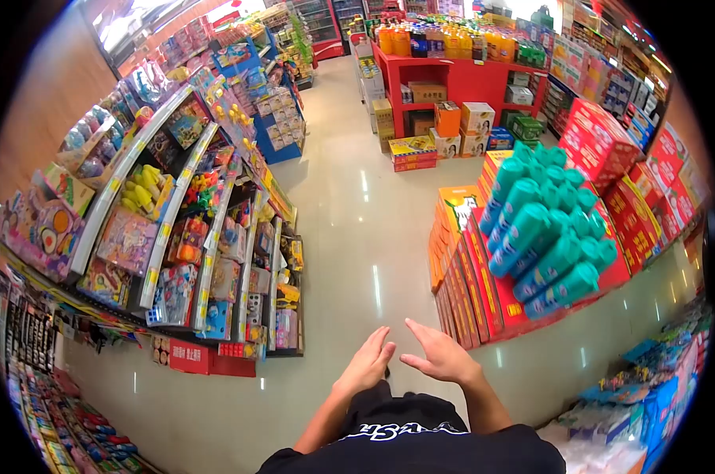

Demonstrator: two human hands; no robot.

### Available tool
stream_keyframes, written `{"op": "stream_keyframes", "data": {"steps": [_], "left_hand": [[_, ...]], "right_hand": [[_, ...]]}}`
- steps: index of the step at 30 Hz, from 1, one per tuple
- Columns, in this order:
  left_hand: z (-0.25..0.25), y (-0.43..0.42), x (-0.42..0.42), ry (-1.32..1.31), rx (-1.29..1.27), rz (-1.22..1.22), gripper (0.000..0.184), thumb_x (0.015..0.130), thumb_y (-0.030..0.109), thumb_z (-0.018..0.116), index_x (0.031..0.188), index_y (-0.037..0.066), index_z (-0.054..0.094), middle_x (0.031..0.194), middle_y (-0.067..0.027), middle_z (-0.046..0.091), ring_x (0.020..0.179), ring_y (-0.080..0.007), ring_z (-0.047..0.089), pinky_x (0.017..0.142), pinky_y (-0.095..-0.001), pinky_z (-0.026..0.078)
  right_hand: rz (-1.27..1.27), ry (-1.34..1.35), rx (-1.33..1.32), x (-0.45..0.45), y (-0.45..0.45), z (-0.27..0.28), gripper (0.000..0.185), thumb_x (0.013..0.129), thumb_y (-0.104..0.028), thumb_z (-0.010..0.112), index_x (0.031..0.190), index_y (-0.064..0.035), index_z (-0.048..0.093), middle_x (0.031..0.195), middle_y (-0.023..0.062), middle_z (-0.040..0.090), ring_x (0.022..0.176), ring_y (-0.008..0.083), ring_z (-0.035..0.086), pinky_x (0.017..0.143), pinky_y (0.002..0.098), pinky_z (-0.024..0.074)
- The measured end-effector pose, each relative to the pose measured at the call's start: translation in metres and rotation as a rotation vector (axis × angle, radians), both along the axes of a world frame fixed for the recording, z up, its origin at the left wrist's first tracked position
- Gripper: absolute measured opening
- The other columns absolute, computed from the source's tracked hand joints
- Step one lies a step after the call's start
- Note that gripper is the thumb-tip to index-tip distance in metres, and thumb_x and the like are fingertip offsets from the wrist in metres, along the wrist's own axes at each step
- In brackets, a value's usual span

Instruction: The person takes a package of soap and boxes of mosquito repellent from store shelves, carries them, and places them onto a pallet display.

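In the head view, my left hand (367, 360) is held out in front of my body with its fingers stretched. Facing it, my right hand (440, 352) has its fingers extended too, and a small gap separates the two. Neither hand holds or touches anything. To the right of my right hand stands a stack of red and orange boxes (472, 292). On top of it are several spray cans with teal caps (543, 245). Left of my left hand is a shelf rack (164, 245) filled with packaged toys.
A tiled aisle (341, 205) runs ahead between the rack and the stack. Farther off, a red display stand (468, 79) carries several bottles, with cartons (476, 118) around it. Low at left is a red box (203, 359); bagged goods (650, 403) lie at lower right.
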State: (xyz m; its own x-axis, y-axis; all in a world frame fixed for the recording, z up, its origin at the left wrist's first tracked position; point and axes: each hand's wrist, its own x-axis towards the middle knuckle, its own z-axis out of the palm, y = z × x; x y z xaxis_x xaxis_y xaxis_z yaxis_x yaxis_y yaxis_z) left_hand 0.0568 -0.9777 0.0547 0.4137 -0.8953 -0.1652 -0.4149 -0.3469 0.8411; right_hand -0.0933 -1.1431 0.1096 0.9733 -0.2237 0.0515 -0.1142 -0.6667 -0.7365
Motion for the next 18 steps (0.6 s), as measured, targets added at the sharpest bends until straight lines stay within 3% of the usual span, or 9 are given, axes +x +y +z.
{"op": "stream_keyframes", "data": {"steps": [4, 9, 15, 18], "left_hand": [[-0.039, -0.043, 0.091, 0.072, 0.024, 0.083, 0.073, 0.106, 0.053, 0.032, 0.148, -0.006, 0.037, 0.155, -0.0270, 0.036, 0.146, -0.0381, 0.032, 0.121, -0.0423, 0.026], [-0.024, -0.127, 0.211, 0.033, 0.065, 0.073, 0.075, 0.106, 0.055, 0.031, 0.148, -0.007, 0.036, 0.155, -0.0274, 0.036, 0.146, -0.0389, 0.032, 0.121, -0.0439, 0.025], [0.022, -0.241, 0.334, -0.152, -0.095, 0.023, 0.075, 0.106, 0.054, 0.032, 0.150, -0.006, 0.032, 0.155, -0.0281, 0.035, 0.147, -0.0395, 0.031, 0.121, -0.0440, 0.025], [0.041, -0.281, 0.381, -0.084, -0.158, 0.003, 0.074, 0.106, 0.053, 0.036, 0.150, -0.006, 0.031, 0.154, -0.0283, 0.035, 0.146, -0.0397, 0.032, 0.120, -0.0444, 0.027]], "right_hand": [[0.036, 0.119, -0.084, 0.080, -0.058, -0.026, 0.080, 0.091, -0.039, 0.069, 0.145, 0.0103, 0.036, 0.141, 0.0334, 0.049, 0.130, 0.0441, 0.050, 0.109, 0.0450, 0.0424], [0.136, 0.355, -0.185, 0.187, -0.131, -0.015, 0.084, 0.091, -0.044, 0.068, 0.145, 0.0106, 0.035, 0.142, 0.0337, 0.047, 0.131, 0.0446, 0.049, 0.109, 0.0455, 0.0419], [0.000, 0.198, -0.231, 0.314, -0.226, 0.004, 0.080, 0.091, -0.043, 0.068, 0.143, 0.0096, 0.037, 0.141, 0.0321, 0.048, 0.130, 0.0449, 0.049, 0.108, 0.0463, 0.0420], [0.041, 0.142, -0.176, 0.370, -0.273, -0.014, 0.076, 0.090, -0.042, 0.068, 0.141, 0.0083, 0.041, 0.137, 0.0307, 0.053, 0.126, 0.0450, 0.052, 0.104, 0.0466, 0.0449]]}}
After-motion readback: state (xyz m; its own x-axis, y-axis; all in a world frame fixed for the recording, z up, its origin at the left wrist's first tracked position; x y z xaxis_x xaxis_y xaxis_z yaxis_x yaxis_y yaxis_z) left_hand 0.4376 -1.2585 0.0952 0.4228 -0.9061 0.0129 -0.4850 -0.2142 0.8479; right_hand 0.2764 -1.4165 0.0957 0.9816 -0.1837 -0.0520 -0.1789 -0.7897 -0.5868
